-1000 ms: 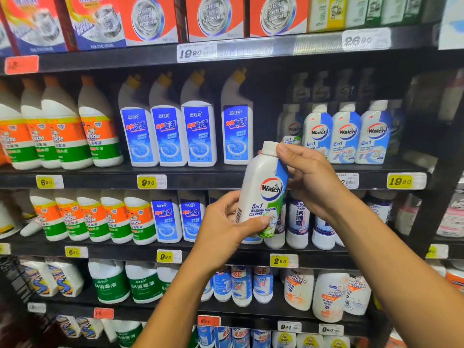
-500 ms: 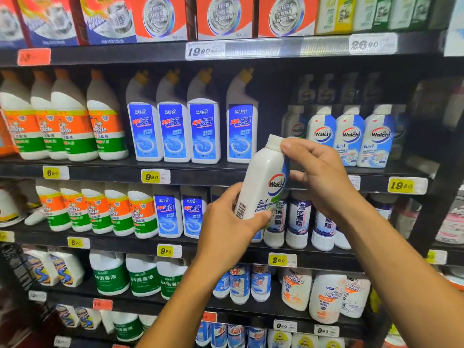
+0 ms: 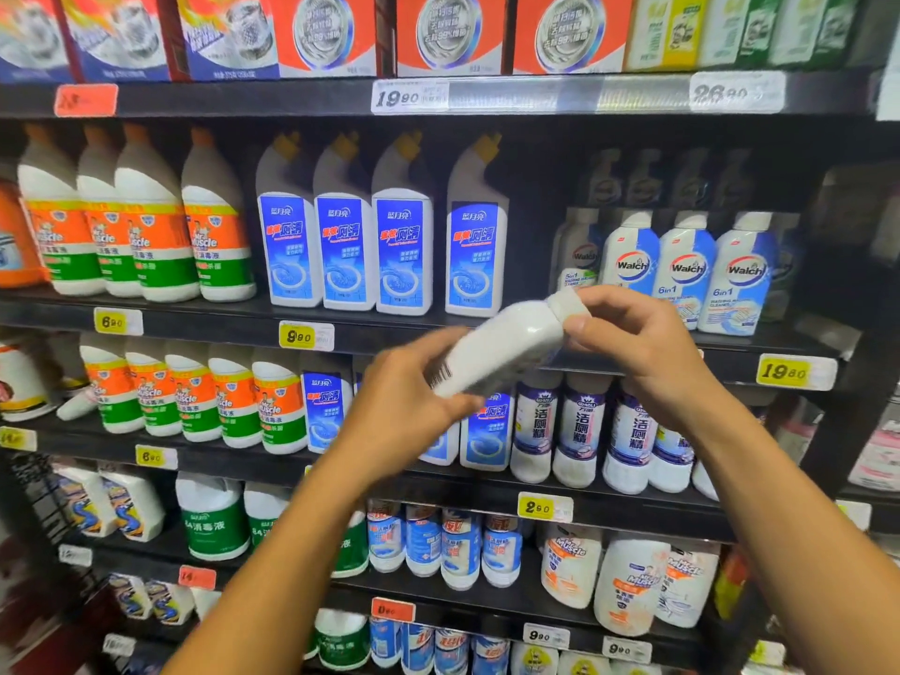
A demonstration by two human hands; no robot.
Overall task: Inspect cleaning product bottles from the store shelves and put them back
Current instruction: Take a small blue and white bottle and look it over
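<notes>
You hold the bottle (image 3: 501,350) tilted in front of the shelves (image 3: 487,97), cap up-right, plain white side and barcode facing you. Your left hand (image 3: 404,411) grips its base; your right hand (image 3: 638,353) pinches the cap.

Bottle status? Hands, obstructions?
Left hand grips bottle base; right hand pinches cap. Bottle tilted, off the shelf. Nothing in the way.

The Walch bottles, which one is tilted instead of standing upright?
The white Walch bottle held in both hands; it leans cap-up to the right, plain side showing, while the shelved Walch bottles stand upright.
</notes>
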